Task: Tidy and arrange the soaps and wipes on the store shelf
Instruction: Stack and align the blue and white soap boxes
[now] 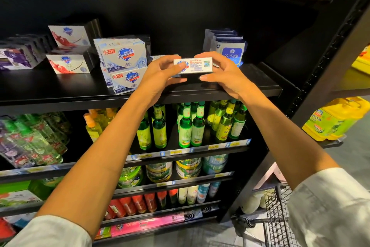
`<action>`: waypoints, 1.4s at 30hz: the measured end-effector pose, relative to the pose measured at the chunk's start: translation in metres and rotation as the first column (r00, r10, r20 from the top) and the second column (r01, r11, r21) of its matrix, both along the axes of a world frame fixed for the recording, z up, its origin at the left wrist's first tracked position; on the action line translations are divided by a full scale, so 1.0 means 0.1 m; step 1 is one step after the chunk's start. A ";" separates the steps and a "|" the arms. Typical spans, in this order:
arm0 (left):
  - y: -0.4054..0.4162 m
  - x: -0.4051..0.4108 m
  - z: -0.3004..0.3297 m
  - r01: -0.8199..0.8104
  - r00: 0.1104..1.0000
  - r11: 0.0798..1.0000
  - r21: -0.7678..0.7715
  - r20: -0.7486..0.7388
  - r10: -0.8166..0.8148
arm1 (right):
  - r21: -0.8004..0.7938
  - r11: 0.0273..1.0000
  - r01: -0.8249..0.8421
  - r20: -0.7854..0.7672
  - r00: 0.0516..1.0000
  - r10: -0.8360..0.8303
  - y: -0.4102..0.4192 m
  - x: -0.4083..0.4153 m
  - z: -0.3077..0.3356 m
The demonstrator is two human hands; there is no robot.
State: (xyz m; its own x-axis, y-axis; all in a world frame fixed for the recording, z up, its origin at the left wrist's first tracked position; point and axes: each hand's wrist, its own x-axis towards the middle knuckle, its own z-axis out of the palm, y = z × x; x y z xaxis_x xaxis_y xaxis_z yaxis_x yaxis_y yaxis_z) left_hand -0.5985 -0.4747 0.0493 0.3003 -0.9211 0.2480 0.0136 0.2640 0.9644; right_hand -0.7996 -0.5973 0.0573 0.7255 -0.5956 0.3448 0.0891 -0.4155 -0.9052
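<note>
Both hands held one small white cardboard soap box (pixel 193 64) just above the front part of the black metal shelf (pixel 250 84), its printed side with a blue shield logo and a code panel turned toward the camera. The left hand (pixel 160 72) gripped the box's left end, fingers curled over the top and thumb tucked beneath; the right hand (pixel 222 72) gripped the right end the same way — thumb under, fingers wrapped over the upper edge.

To the left on that shelf stood a stack of white-and-blue Safeguard soap boxes (pixel 123 60), the lowest one tilted and near the shelf's front edge. Farther left sat white soap boxes with a red swirl (pixel 69 62), one raised behind another, and purple-printed soap boxes (pixel 16 56) at the far left. Behind the right hand, a row of blue wipe packs (pixel 230 46) stood upright near the back of the shelf.

Below — on the next shelf down — green glass bottles (pixel 188 126) stood in rows. A black wire cart (pixel 278 216) showed at the lower right.
</note>
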 end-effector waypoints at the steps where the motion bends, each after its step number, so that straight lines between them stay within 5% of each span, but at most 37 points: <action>1: 0.01 -0.01 0.01 0.012 1.000 1.000 0.006 -0.004 -0.012 | 0.005 1.000 0.012 0.012 1.000 -0.012 0.00 0.00 -0.01; 12: 0.09 0.01 -0.02 0.022 0.976 0.995 -0.097 0.217 0.000 | 0.092 0.995 0.039 0.059 0.997 -0.044 0.04 0.01 -0.01; 42: 0.04 0.00 -0.02 -0.083 0.993 0.993 -0.087 0.075 0.090 | 0.101 0.994 0.045 -0.019 0.999 -0.043 0.07 0.02 0.03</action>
